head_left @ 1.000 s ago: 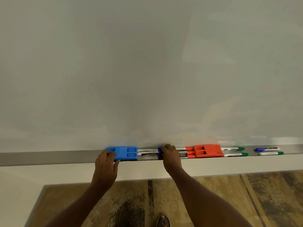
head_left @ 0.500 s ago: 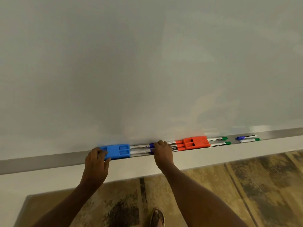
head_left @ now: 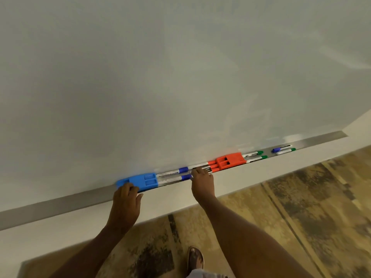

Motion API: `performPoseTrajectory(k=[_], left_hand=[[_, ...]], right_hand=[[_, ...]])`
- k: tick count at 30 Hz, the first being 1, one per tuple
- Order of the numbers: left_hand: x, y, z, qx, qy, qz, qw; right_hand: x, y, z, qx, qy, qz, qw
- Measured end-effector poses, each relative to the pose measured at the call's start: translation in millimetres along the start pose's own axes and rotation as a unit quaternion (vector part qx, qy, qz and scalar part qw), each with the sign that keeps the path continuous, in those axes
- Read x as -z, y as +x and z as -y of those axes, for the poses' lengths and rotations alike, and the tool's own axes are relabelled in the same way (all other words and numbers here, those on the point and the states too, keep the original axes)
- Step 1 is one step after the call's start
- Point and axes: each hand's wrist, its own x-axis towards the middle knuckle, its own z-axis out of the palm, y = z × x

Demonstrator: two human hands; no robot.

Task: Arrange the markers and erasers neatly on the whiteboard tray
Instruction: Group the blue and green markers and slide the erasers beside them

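Left hand fingers clasp the blue eraser mid-frame; right hand fingers rest unclenched on the red-capped markers. Best to slide them flush, parallel along the whiteboard tray.

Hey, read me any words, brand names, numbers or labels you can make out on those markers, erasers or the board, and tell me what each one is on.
No text is legible.
Blue-capped markers: dark label print, too blurred to read.
Red-capped markers: dark printed labels, unreadable.
Green-capped markers: print too small.
Far pair of markers: too small.
Blue eraser, orange eraser, whiteboard: no writing visible.
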Motion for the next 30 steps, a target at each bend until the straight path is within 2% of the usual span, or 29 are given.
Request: performPoseTrajectory(k=[9,13,24,30], left_hand=[[0,9,-20,-0.131,0.028,0.024,0.991],[-1,18,-33,-0.159,0.014,0.004,0.987],[-38,60,-102,-0.206,0.041,0.041,0.977],[-79,95,-156,-0.246,0.018,-0.031,0.969]], right_hand=[[7,-16,-11,-0.048,-0.010,-0.009,0.999],[15,-14,-22,-0.063,-0.011,-0.021,0.998],[32,1,-109,-0.099,-0.035,-0.002,0.994],[38,21,-179,-0.116,-0.043,0.008,0.992]])
